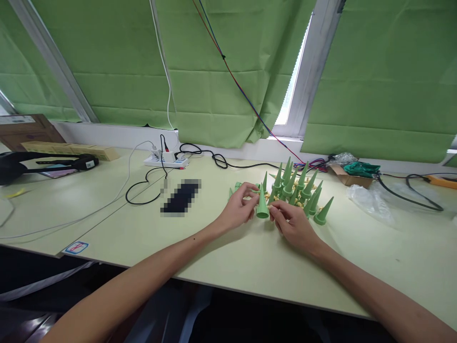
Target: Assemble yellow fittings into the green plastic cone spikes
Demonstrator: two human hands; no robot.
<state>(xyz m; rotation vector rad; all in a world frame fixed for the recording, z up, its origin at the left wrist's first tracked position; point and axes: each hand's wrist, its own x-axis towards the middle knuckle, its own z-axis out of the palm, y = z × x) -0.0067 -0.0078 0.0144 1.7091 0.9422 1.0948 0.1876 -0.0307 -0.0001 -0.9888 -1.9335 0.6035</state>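
Note:
A green cone (pixel 263 209) is tilted with its hollow round base toward me, between my two hands. My left hand (pixel 238 208) has its thumb and fingers closed on the cone's left side. Close to the base's right edge, the thumb and index finger of my right hand (pixel 293 224) are pinched together; whatever they hold is too small to make out. Just beyond my hands stands a cluster of similar green cones (pixel 288 188), points up, with small yellowish pieces (pixel 299 204) scattered among them. One cone (pixel 323 213) leans at the cluster's right edge.
At the back stands a power strip (pixel 166 161) with cables running across the table (pixel 143 228). A small cardboard box (pixel 352 177) and clear plastic bag (pixel 369 200) are on the right. A blurred dark object (pixel 181 196) lies left of my hands; a black headset strap (pixel 46 159) is far left.

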